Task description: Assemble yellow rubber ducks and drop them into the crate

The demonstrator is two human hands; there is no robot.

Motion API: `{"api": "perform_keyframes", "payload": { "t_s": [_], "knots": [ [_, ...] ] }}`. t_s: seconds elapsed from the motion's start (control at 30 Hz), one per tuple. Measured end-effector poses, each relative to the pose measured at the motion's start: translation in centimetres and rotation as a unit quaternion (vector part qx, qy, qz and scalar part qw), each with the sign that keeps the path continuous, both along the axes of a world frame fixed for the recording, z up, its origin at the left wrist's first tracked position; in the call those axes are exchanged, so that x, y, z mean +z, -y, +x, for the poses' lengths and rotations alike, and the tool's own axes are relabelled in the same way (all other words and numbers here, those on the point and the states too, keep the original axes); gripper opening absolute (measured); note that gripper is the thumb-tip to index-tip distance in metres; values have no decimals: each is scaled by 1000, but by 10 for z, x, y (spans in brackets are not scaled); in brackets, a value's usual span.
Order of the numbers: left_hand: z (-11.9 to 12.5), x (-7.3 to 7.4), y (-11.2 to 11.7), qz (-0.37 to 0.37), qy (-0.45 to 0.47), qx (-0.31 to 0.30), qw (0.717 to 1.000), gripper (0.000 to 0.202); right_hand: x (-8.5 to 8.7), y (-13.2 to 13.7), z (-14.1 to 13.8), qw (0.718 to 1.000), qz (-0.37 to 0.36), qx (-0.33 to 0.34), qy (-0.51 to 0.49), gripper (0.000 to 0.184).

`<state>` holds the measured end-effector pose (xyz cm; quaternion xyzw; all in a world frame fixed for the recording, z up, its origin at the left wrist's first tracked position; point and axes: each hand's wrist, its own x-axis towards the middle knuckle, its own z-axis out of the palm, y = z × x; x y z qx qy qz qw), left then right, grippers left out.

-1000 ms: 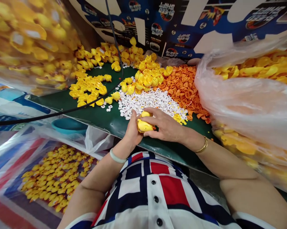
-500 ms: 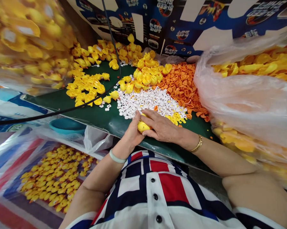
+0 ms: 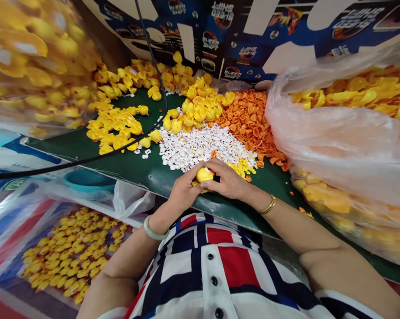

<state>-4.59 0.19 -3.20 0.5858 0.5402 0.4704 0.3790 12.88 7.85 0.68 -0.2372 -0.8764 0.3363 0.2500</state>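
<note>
Two clear plastic bags (image 3: 339, 146) bulge with loose yellow rubber ducks (image 3: 353, 95).

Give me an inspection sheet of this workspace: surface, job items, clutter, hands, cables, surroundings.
Surface: green work table, sloping away from the person.
Job's things: yellow rubber duck between the hands; nearby, heaps of white dark-marked pieces, orange pieces and yellow ducks.
Clutter: clear plastic bag of yellow ducks at right; blue bowl and white plastic bag beyond the table's near-left edge; ducks on a striped sheet lower left.
Hands: left hand and right hand both on the duck.
Cables: black cable running down over the table, then left.
Surroundings: blue printed cardboard behind the table.
</note>
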Motion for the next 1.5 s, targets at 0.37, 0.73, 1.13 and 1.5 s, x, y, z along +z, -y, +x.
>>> {"api": "perform_keyframes", "payload": {
  "t_s": [0.37,0.73,1.13,1.5],
  "knots": [
    [2,-2,-13,-4,412,61,909,60,-9,12,-6,998,3,-61,13,61],
    [8,13,-17,-68,340,108,932,45,-2,18,-5,962,223,-74,137,61],
    [23,16,-35,-30,323,183,928,27,-12,36,-17,972,133,-149,127,63],
    [-99,36,71,-26,-88,389,917,25,1,3,11,983,63,-110,136,35]
  ]
}}
